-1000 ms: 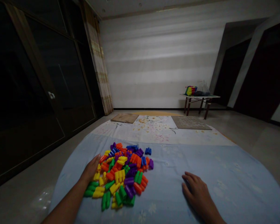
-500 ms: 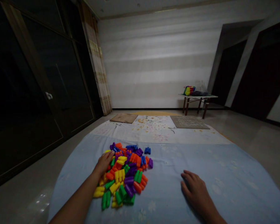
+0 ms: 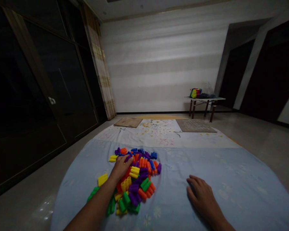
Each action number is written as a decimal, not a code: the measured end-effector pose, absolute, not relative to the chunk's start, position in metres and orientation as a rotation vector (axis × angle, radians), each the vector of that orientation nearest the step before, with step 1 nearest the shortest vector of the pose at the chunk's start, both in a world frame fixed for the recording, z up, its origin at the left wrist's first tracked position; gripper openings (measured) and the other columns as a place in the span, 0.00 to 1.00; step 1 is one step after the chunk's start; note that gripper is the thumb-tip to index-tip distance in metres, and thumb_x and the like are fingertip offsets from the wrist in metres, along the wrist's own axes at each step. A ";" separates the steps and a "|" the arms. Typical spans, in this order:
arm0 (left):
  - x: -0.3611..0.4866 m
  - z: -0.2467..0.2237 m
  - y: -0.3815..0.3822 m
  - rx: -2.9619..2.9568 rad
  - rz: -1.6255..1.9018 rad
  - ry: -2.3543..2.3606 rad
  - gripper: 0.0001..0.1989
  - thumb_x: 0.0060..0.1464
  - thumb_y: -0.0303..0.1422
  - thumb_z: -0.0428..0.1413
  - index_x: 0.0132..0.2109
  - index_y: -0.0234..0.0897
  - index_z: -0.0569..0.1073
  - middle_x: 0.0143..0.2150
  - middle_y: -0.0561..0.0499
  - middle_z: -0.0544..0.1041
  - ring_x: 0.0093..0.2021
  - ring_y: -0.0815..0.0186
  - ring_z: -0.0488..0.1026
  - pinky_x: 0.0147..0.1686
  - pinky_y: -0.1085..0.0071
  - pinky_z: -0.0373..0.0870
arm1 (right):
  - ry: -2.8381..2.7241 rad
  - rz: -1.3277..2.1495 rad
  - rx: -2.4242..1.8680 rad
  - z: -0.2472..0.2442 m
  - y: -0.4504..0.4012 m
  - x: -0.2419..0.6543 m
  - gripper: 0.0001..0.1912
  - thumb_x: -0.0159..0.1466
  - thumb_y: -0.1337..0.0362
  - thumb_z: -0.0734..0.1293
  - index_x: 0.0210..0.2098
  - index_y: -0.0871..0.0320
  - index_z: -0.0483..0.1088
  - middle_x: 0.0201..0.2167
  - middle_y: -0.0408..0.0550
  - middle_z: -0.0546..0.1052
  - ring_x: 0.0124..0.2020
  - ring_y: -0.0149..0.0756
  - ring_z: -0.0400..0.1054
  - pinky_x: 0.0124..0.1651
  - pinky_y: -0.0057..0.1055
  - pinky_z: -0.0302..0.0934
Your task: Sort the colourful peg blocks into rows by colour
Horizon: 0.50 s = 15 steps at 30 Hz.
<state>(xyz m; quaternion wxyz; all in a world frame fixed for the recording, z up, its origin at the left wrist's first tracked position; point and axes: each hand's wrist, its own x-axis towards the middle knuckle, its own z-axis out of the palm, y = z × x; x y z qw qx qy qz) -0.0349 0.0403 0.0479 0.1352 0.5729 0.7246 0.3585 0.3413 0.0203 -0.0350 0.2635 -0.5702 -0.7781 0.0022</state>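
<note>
A heap of small plastic toy blocks (image 3: 134, 188) lies on the light blue cloth, in yellow, green, purple, orange and blue. Many of them look like short tubes joined side by side. My left hand (image 3: 121, 166) rests on the left part of the heap, its fingers stretched over the blocks; those beneath the palm are hidden. Beside my left forearm are a yellow block (image 3: 102, 179) and some green blocks (image 3: 93, 193), partly covered. Well to the right of the heap, my right hand (image 3: 202, 194) lies on the cloth with fingers apart, holding nothing.
Two flat mats, a brown one (image 3: 128, 122) and a grey one (image 3: 195, 125), lie at the far end of the floral cloth (image 3: 159, 141). A small table (image 3: 204, 98) with a colourful bag (image 3: 195, 93) stands by the wall. Dark glass doors (image 3: 50, 80) are on the left.
My left hand has moved right over the heap, and several blocks have shifted right with it. Green and yellow blocks now show apart at the left. My right hand has stayed still.
</note>
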 end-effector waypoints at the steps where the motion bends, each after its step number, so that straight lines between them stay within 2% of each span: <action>1: -0.029 0.050 0.040 1.668 1.028 2.083 0.30 0.48 0.49 0.47 0.48 0.28 0.72 0.50 0.38 0.72 0.54 0.55 0.65 0.56 0.61 0.56 | -2.102 0.007 -1.542 -0.034 0.020 0.341 0.18 0.59 0.59 0.57 0.44 0.57 0.70 0.49 0.53 0.72 0.52 0.44 0.63 0.53 0.41 0.56; 8: 0.019 0.054 0.038 1.737 0.945 1.950 0.30 0.50 0.49 0.46 0.53 0.32 0.68 0.53 0.39 0.69 0.55 0.57 0.64 0.56 0.62 0.56 | -2.100 0.019 -1.539 -0.033 0.019 0.341 0.17 0.59 0.59 0.58 0.44 0.56 0.70 0.49 0.53 0.71 0.52 0.44 0.62 0.53 0.41 0.55; 12: 0.050 0.055 0.032 1.754 0.878 1.879 0.34 0.50 0.52 0.46 0.57 0.33 0.65 0.59 0.39 0.64 0.60 0.57 0.58 0.59 0.63 0.52 | -2.105 0.017 -1.530 -0.034 0.020 0.342 0.18 0.59 0.60 0.58 0.45 0.58 0.70 0.49 0.53 0.71 0.52 0.43 0.63 0.53 0.42 0.55; 15: 0.067 0.064 0.028 1.783 0.781 1.767 0.34 0.51 0.53 0.44 0.59 0.39 0.62 0.62 0.44 0.61 0.62 0.58 0.55 0.60 0.61 0.50 | -2.104 0.015 -1.540 -0.033 0.019 0.341 0.18 0.59 0.60 0.58 0.45 0.58 0.71 0.49 0.53 0.71 0.52 0.43 0.63 0.53 0.42 0.56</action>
